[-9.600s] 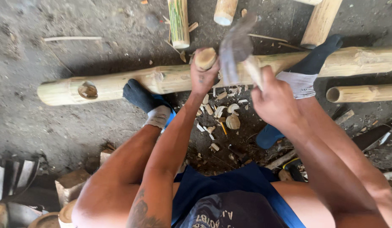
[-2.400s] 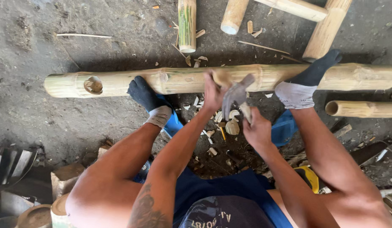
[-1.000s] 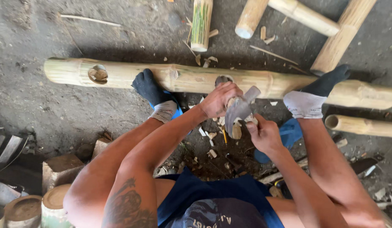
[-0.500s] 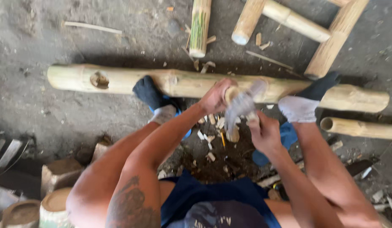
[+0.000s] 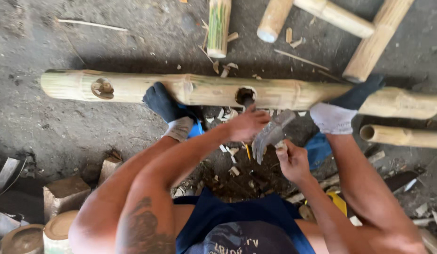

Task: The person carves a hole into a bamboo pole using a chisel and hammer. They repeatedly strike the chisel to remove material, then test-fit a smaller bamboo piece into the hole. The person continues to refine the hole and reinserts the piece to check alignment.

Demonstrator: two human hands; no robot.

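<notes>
long bamboo pole (image 5: 134,88) lies across on floor (image 5: 49,127), socked feet press on it; left hand (image 5: 246,124) closed on chisel (image 5: 248,100) set in round hole (image 5: 245,95) of pole; right hand (image 5: 293,160) gripped around hammer (image 5: 270,134) just below, near hole; wood chips (image 5: 228,153) under hands

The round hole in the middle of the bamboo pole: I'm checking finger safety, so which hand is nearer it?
Left. The left hand sits just below the hole; the right hand is lower, gripping the hammer.
</notes>
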